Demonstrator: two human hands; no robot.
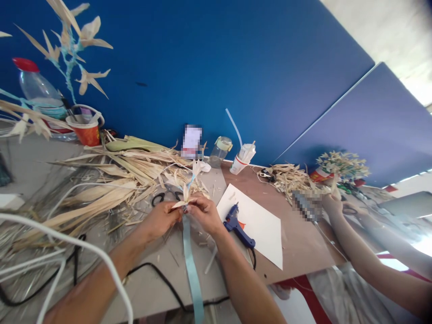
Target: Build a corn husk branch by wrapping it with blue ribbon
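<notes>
Pinching the husk flower (184, 201) over the bench (297, 247), I risk the pale blue ribbon (191, 261) slipping if either pinch loosens. My left hand (161, 219) has a narrow grip closed on the flower's base; my right hand (204, 213) pinches the ribbon against it, beside the glue gun (238, 225)

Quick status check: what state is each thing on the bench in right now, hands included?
Left hand: pinching the husk flower.
Right hand: pinching the husk flower from the other side.
Husk flower: held up between both hands.
Blue ribbon: hanging from the flower across the table edge.
Glue gun: lying on the white paper, unheld.
Scissors: lying on the table.
Red cup: upright.
Jar: upright, lidded.
</notes>
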